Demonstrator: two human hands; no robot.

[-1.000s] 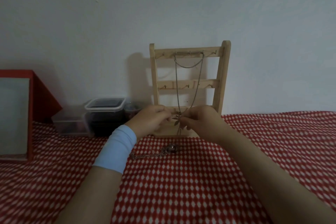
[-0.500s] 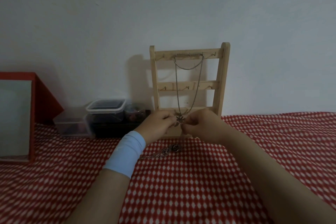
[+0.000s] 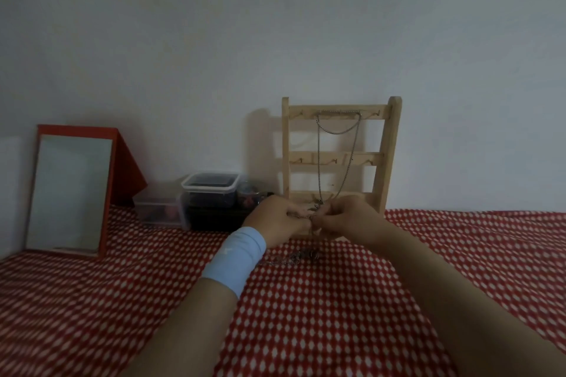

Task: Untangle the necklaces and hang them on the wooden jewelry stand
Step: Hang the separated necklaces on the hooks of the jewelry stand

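Note:
A wooden jewelry stand (image 3: 390, 144) leans against the wall, with hooks on its rails. A silver necklace (image 3: 319, 162) hangs from the top rail and its chain runs down to my hands. My left hand (image 3: 280, 223), with a light blue wristband, and my right hand (image 3: 349, 220) meet at the foot of the stand, both pinching the chain near its pendant. A second tangled necklace (image 3: 294, 259) lies on the red cloth just below my hands; a strand seems to rise from it to my fingers.
A red-framed mirror (image 3: 72, 191) stands at the left. Clear plastic boxes (image 3: 211, 190) with small items sit left of the stand against the wall. The red and white patterned cloth (image 3: 337, 315) covers the whole surface.
The view has shifted, so the stand and hands appear further right and lower. My hands have closed tighter together on the chain at the stand's base.

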